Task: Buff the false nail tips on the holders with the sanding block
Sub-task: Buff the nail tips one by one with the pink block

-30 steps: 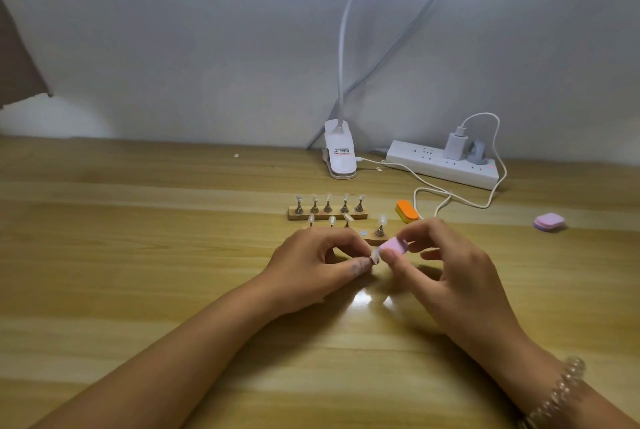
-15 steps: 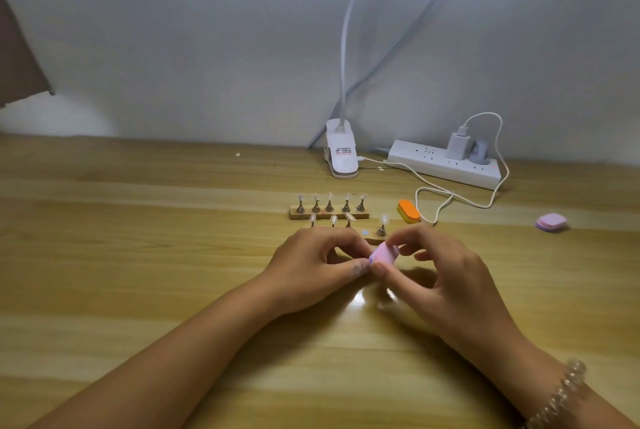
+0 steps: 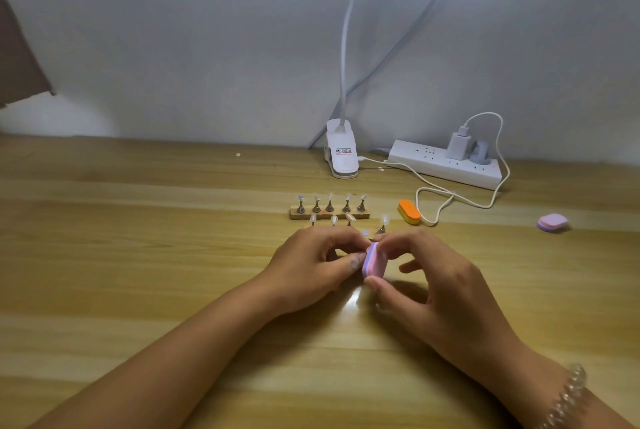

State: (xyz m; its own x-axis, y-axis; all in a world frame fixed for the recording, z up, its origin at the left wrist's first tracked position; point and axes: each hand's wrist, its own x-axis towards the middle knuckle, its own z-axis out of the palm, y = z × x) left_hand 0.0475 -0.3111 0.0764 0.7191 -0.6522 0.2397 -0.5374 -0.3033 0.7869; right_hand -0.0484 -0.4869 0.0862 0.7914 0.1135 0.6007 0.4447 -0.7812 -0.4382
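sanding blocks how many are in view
3. A pink block pinched in the right hand, an orange block on the table right of the holders, and a purple block lying far right. The hands could hide more.

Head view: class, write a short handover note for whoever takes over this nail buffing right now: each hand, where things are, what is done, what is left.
Right hand pinches the pink sanding block between thumb and fingers.
Left hand is curled against the block's left side; what it holds is hidden.
Back wooden holder carries five nail tips; a nearer row stands partly behind the hands.
Orange block and purple block lie untouched to the right.
Done: cannot tell which tips are buffed. Left: probably both rows.
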